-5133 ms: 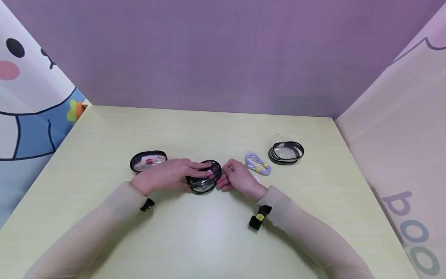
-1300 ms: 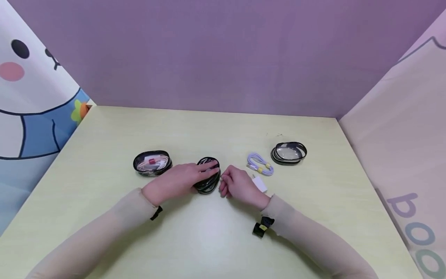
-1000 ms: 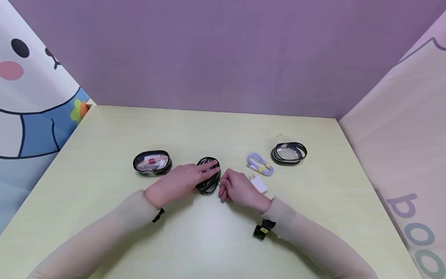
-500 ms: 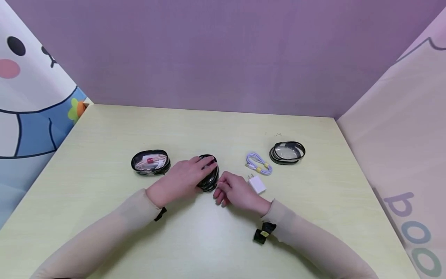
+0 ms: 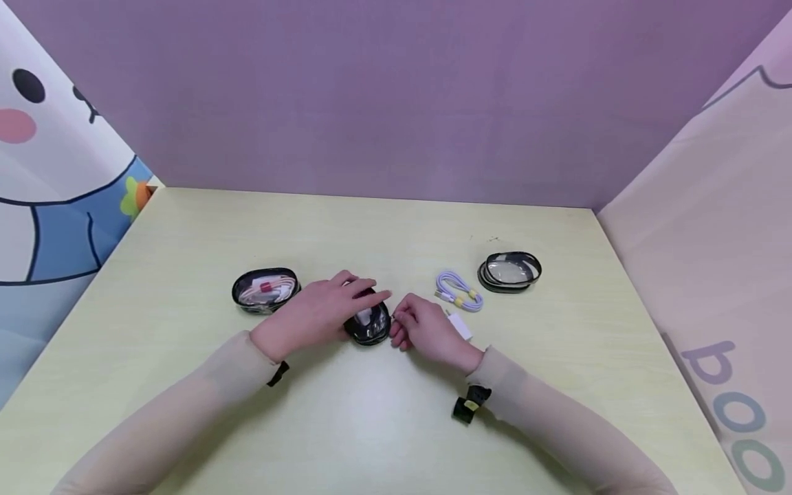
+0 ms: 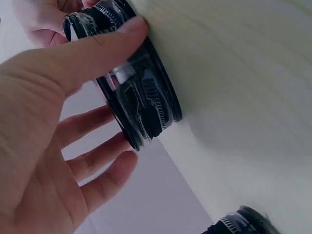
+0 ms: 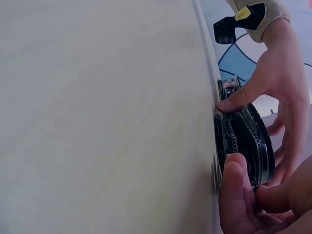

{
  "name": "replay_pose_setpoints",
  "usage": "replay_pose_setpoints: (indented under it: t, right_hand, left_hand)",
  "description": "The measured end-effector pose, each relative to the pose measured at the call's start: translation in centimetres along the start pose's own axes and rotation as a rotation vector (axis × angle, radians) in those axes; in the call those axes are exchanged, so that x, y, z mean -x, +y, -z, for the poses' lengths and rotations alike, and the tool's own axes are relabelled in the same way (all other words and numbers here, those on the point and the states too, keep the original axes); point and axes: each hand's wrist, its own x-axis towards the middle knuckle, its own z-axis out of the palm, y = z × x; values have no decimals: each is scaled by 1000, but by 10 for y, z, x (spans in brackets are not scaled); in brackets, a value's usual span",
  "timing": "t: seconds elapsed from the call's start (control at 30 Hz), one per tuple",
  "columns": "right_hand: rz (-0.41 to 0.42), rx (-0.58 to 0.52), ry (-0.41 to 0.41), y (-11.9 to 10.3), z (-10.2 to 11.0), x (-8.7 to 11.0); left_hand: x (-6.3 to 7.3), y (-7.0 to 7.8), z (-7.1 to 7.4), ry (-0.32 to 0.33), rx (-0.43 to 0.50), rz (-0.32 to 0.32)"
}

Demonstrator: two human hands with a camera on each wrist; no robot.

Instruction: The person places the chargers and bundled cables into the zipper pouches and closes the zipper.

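A small clear zipper pouch (image 5: 374, 330) with black edging stands at the middle of the table, something white and pink inside it. My left hand (image 5: 318, 313) holds it from the left, thumb along the near side and fingers behind, as the left wrist view shows. At the pouch's right end, my right hand (image 5: 430, 333) pinches the small zipper pull (image 7: 256, 186) between thumb and forefinger. The zipper teeth (image 7: 253, 129) run along the pouch's side. How far they are joined is hard to tell.
A second pouch (image 5: 266, 311) with a pink-banded cable lies left, its lid up. Right of my right hand are a coiled lilac cable (image 5: 459, 290) and a white charger plug (image 5: 459, 326), partly hidden. Another black-edged pouch (image 5: 509, 271) lies farther right on the table (image 5: 371, 426).
Five seconds ago the middle pouch's lid stood apart; now its lid is down. The pouch has turned a little in my left hand. My right hand has shifted slightly back up along its right end.
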Motion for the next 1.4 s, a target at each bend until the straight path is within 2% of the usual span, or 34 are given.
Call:
replay_pose_setpoints:
  t: [0.1, 0.47, 0.8, 0.97, 1.17, 1.4]
  right_hand:
    - [10, 37, 4, 0, 2, -1]
    - [35, 182, -15, -5, 2, 1]
    - [29, 154, -33, -8, 3, 5]
    - [36, 166, -9, -8, 5, 6]
    - [33, 177, -18, -6, 6, 5]
    - [16, 128, -24, -6, 7, 5]
  left_hand:
    - [1, -1, -1, 21, -24, -1]
    - [1, -1, -3, 71, -142, 60]
    - [-3, 7, -5, 104, -163, 174]
    - [-5, 12, -5, 95, -166, 231]
    - [-8, 15, -5, 73, -172, 282]
    - [-12, 16, -6, 83, -194, 328]
